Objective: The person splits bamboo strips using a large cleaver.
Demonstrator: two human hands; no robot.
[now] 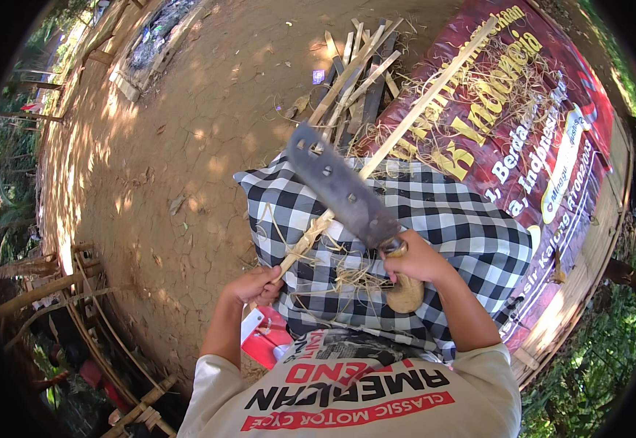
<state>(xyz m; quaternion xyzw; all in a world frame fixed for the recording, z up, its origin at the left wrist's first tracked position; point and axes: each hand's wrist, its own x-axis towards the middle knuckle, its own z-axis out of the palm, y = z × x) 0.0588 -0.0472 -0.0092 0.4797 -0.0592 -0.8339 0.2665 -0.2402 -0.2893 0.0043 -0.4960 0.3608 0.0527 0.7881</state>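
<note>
My left hand [258, 285] is closed around the near end of a long, pale bamboo strip [434, 95]. The strip slants away to the far right, its near part frayed with peeled fibres. In my right hand [416, 257] is the wooden handle of a machete, whose broad, dark blade [340, 190] has several holes along it. The blade points to the far left and crosses over the strip; whether it touches cannot be told. A black-and-white checkered cloth [464, 233] covers my lap under both. Thin curled shavings [358, 277] lie on the cloth between my hands.
Beyond the cloth, split wood and bamboo pieces [354, 80] are heaped on the bare earth [194, 146]. A dark red printed banner [588, 95], strewn with shavings, spreads to the right over bamboo slats [610, 219]. A bamboo frame [91, 321] stands at the left.
</note>
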